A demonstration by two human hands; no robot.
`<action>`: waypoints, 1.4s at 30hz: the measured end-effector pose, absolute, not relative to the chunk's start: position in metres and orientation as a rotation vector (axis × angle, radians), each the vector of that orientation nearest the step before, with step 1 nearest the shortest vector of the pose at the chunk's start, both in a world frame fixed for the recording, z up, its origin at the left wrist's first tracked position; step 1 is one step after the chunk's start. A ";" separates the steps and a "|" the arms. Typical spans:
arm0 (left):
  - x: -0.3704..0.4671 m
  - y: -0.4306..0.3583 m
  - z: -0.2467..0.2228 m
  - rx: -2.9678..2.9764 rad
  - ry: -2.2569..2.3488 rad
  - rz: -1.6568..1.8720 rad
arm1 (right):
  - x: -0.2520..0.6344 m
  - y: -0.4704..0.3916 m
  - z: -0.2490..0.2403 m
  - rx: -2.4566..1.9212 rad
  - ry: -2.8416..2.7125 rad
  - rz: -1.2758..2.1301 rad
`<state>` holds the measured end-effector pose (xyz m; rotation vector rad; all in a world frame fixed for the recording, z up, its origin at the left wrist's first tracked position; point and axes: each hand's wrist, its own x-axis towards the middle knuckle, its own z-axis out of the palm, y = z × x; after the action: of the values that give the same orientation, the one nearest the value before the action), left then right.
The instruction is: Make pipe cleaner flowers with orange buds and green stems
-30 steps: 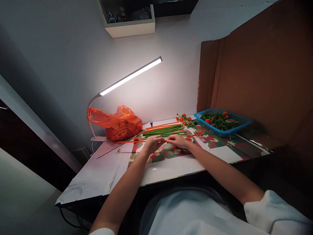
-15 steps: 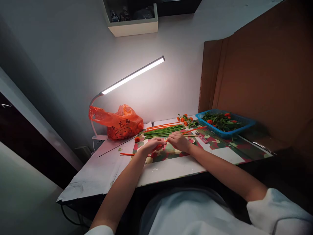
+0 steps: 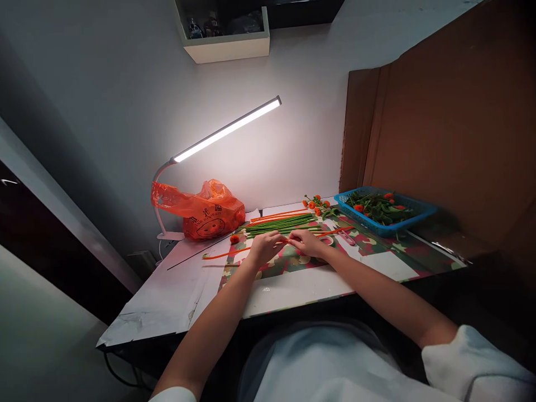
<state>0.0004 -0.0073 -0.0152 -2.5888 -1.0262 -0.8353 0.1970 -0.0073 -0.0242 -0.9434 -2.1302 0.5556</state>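
Note:
My left hand [image 3: 267, 247] and my right hand [image 3: 306, 243] meet close together over the middle of the table. Both have their fingers pinched around a long, thin orange pipe cleaner [image 3: 228, 253]. One length of it sticks out to the left, a little above the tabletop, and an orange length also shows beyond my right hand. Fingertips hide its middle part. Just behind the hands lies a row of several green pipe cleaners [image 3: 285, 224], with more orange ones [image 3: 278, 215] at their back. A small orange pompom flower [image 3: 234, 239] sits left of them.
A blue basket [image 3: 387, 229] of green leaves and orange flowers stands at right, beside cardboard [image 3: 435, 123]. Orange flowers [image 3: 320, 204] lie near it. Pink-handled scissors [image 3: 347, 238] and a round tape roll [image 3: 326, 240] are by my right hand. An orange plastic bag [image 3: 213, 215] hangs on the lit lamp [image 3: 228, 129].
My left hand has turned and moved slightly right. The orange length left of it has risen off the table and now runs straighter; the orange length at right sits lower in view.

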 end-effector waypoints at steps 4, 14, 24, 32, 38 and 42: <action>0.002 -0.010 -0.014 -2.572 -0.899 -0.764 | 0.197 -0.007 -0.024 -0.930 -2.116 0.697; 0.001 -0.012 -0.009 -2.651 -0.834 -0.770 | 0.204 -0.003 -0.021 -0.925 -2.213 0.828; 0.005 -0.016 -0.011 -2.666 -1.004 -0.770 | 0.198 -0.011 -0.019 -0.956 -2.262 0.420; 0.010 -0.019 -0.009 -2.874 -1.378 -1.082 | 0.195 -0.014 -0.022 -0.817 -2.428 -0.336; 0.005 -0.019 -0.004 -3.263 -1.748 -1.303 | 0.193 -0.016 -0.023 -0.694 -2.463 -0.571; 0.004 -0.018 -0.004 -3.200 -1.760 -1.215 | 0.194 -0.012 -0.025 -0.726 -2.448 -0.524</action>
<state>0.0042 -0.0183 -0.0036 -3.1995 -1.7597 -1.2151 0.1944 -0.0124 -0.0248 -0.7263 -2.4484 -0.5238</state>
